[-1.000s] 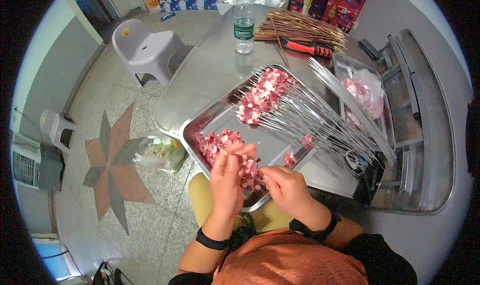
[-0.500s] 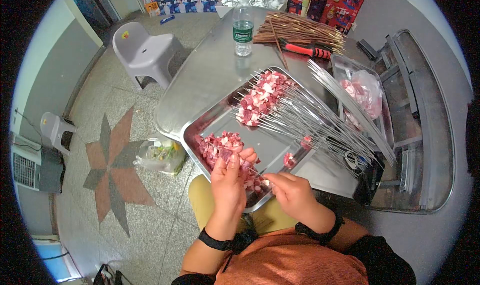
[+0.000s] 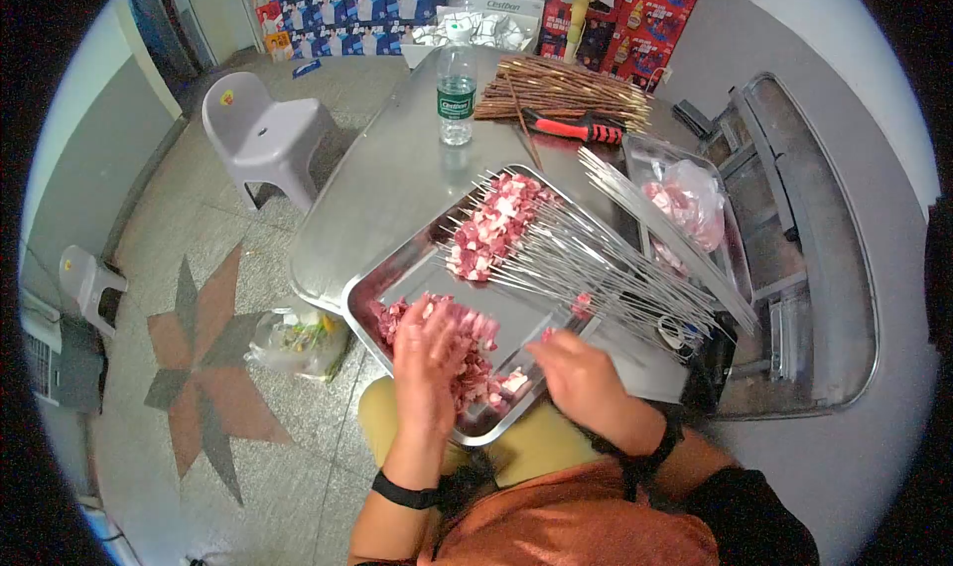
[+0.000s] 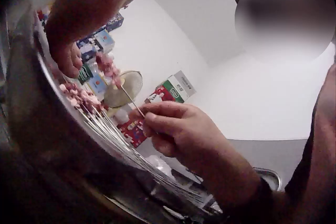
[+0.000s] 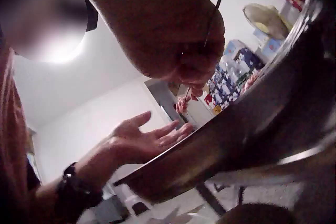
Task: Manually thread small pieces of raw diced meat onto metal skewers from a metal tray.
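Note:
Beside the loose meat pieces (image 3: 475, 379) in the metal tray (image 3: 531, 316), my left hand (image 3: 424, 372) has its fingers extended; the right wrist view shows this hand (image 5: 134, 141) palm up, holding nothing. My right hand (image 3: 588, 379) pinches the end of a thin metal skewer (image 4: 130, 99). Meat pieces (image 4: 108, 69) sit on the skewer's far part in the left wrist view, where the right hand (image 4: 178, 129) shows clearly. Loaded skewers (image 3: 496, 226) lie together across the tray's upper side, their bare ends over its right rim.
Bare metal skewers (image 3: 660, 230) lie right of the tray, near a second tray with bagged meat (image 3: 690, 209). A water bottle (image 3: 456, 94), brown sticks (image 3: 566, 91) and a red-black handled tool (image 3: 586, 129) are farther back. A grey plastic chair (image 3: 263, 134) stands left of the table.
My left hand's fingers have straightened and let go of the meat they pinched. My right hand has turned slightly, still gripping the skewer. The head view has shifted, moving the scene leftward and down.

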Action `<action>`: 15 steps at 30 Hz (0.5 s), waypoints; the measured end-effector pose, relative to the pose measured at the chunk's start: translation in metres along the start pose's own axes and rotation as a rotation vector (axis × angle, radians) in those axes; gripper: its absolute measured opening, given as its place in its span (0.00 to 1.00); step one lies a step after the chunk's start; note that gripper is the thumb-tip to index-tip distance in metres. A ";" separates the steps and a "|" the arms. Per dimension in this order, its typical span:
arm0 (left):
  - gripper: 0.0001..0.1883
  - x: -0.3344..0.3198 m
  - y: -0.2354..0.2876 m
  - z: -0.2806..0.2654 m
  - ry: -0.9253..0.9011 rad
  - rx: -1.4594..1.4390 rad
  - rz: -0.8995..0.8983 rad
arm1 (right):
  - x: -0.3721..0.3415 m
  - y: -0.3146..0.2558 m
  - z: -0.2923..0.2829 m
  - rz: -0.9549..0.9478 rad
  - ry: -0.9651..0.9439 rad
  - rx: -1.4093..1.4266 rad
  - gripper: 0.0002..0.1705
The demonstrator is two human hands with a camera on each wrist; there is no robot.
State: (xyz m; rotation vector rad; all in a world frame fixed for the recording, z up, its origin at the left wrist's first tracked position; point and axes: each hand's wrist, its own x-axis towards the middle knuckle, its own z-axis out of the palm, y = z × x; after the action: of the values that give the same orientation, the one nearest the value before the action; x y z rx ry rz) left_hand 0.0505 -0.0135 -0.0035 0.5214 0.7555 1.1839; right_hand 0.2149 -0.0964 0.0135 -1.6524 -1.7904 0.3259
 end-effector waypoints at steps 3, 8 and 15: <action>0.22 0.004 0.016 -0.018 -0.065 0.128 0.070 | 0.030 0.020 -0.009 0.023 -0.059 -0.252 0.07; 0.14 0.001 0.029 -0.033 -0.113 0.082 0.047 | 0.070 0.048 0.020 -0.094 -0.063 -0.469 0.06; 0.11 -0.002 0.035 -0.050 -0.094 0.082 0.068 | 0.087 0.043 0.003 -0.170 0.038 -0.591 0.05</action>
State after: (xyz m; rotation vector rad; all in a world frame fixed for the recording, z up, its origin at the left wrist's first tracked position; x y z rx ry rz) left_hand -0.0095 -0.0058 -0.0108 0.6714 0.7125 1.1862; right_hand 0.2493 -0.0062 0.0122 -1.8466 -2.1075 -0.3449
